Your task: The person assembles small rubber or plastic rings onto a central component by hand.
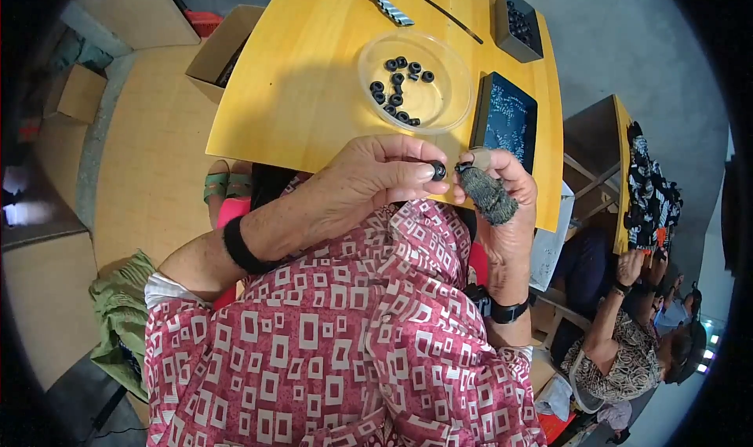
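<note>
My left hand (392, 171) is closed, pinching a small round black part (438, 170) between thumb and fingertips. Close beside it, my right hand (510, 184) is closed too. A grey-green knitted cover (488, 196) lies along its thumb side, seemingly worn over the thumb. At the tip of that cover a small dark piece (464, 166) shows between the fingers, too small to name. Beyond both hands, a clear round plastic bowl (463, 111) stands on the yellow table (298, 78), with several black ring-shaped parts (398, 78) inside.
Right of the bowl lies a black tray (480, 125) scattered with tiny pale pieces. A dark box (518, 49) of black parts stands at the far right corner. Near the far edge are a thin dark rod (439, 9) and a striped strap (384, 4). Another person (623, 353) sits at right.
</note>
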A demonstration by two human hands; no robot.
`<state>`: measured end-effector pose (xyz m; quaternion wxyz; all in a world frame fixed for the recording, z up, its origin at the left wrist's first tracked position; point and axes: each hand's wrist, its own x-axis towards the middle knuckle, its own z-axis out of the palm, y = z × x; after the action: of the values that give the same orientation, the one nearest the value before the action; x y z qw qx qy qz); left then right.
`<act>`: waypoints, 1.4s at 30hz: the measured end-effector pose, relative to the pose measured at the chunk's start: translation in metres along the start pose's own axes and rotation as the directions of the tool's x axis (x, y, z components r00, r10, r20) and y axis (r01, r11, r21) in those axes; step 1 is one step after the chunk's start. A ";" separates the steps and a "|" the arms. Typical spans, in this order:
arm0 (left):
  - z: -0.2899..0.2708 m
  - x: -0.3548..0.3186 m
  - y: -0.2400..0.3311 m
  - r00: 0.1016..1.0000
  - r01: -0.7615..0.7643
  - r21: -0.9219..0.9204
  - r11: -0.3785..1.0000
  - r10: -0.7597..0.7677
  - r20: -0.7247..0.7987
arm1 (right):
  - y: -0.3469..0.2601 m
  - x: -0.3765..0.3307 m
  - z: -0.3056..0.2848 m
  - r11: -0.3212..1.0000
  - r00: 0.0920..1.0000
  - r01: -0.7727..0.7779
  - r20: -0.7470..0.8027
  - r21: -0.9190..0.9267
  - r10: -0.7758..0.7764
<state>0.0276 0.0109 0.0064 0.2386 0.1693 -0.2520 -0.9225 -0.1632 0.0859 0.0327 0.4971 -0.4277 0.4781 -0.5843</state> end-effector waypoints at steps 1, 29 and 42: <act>0.000 0.000 0.000 1.000 0.001 -0.003 1.000 -0.001 0.010 | -0.001 -0.002 0.001 0.999 1.000 -0.001 -0.016 -0.040 0.001; 0.000 -0.002 -0.004 1.000 -0.012 0.022 1.000 0.011 0.029 | -0.008 -0.011 0.009 0.828 0.954 0.285 0.060 -0.483 -0.293; 0.003 -0.002 -0.007 0.999 -0.040 0.062 0.997 0.042 -0.019 | -0.005 -0.008 0.005 0.861 0.960 0.271 0.055 -0.430 -0.275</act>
<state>0.0255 0.0180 0.0051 0.2546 0.1806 -0.2815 -0.9074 -0.1580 0.0937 0.0379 0.3000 -0.5883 0.5325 -0.5295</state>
